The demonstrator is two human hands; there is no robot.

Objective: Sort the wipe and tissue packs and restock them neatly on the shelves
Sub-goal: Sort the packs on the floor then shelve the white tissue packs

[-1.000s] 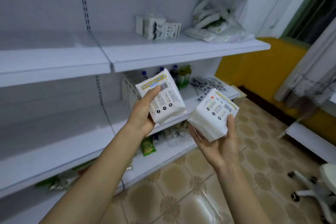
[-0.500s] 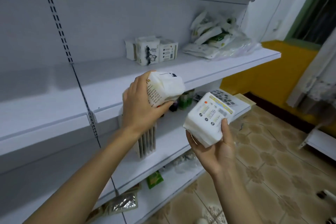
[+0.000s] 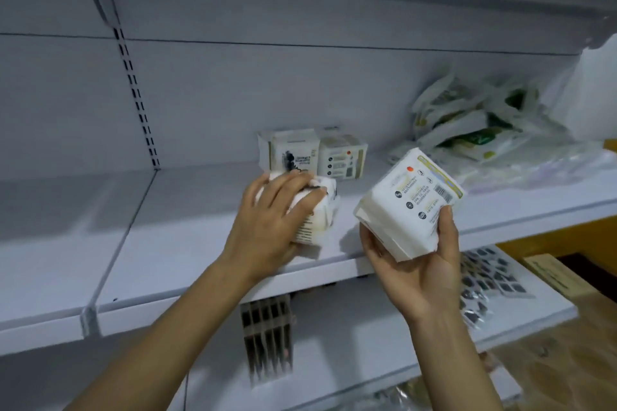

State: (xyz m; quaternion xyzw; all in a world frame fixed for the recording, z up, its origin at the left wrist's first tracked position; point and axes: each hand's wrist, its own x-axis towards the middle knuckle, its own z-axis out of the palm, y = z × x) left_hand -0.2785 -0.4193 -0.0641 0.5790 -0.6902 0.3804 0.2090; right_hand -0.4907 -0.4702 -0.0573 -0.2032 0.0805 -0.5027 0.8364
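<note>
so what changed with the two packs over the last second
The left hand carried its pack from mid-air forward onto the shelf, just in front of the two standing packs, and still grips it. The right hand still holds the other pack in the air, short of the shelf. The heap of packs stayed put.

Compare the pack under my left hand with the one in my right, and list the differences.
1. The left pack is down on the shelf; the right pack is held up in front of it.
2. The left hand covers most of the left pack from above; the right hand grips the right pack from below, barcode face showing.
Both are soft white packs with dark print.
</note>
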